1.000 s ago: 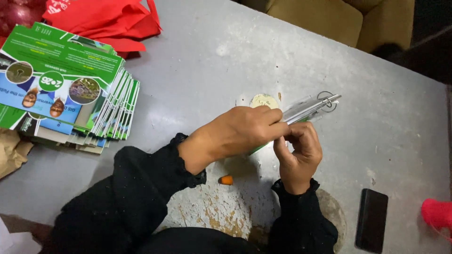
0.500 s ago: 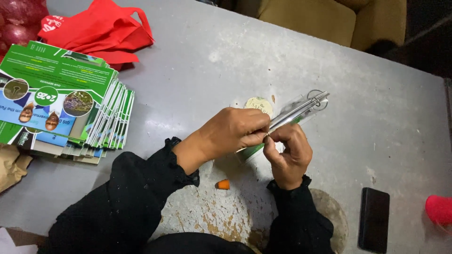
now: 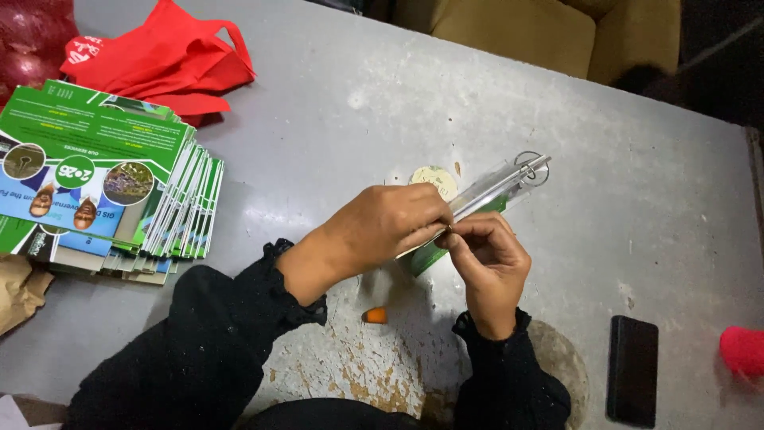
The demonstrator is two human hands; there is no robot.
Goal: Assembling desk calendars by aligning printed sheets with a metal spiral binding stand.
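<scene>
**Both hands pinched on a wire-bound booklet at mid-table**

The left hand [image 3: 382,227] comes in from the lower left, back of the hand up, its fingers curled down over the near end of a slim wire-bound booklet [image 3: 485,195]. The right hand [image 3: 487,259] rises from below with the wrist bent, thumb and forefinger pinched together right where the left fingertips meet the booklet's edge. Both hands grip the booklet; neither is slack. Both forearms wear black sleeves.

The booklet is seen almost edge-on, tilted up and away toward the right. It shows a clear cover, a pale edge of pages, a strip of green beneath, and round metal wire loops at the far end.

It is held just above the grey table [image 3: 382,103], near the middle. A small round sticker [image 3: 434,179] lies just behind it and a small orange piece [image 3: 374,316] sits below the hands. A stack of green booklets [image 3: 103,191] rests well to the left, a red bag [image 3: 171,64] beyond it. A dark phone [image 3: 633,381] lies near the right front edge. The far and right parts of the table are open.
</scene>
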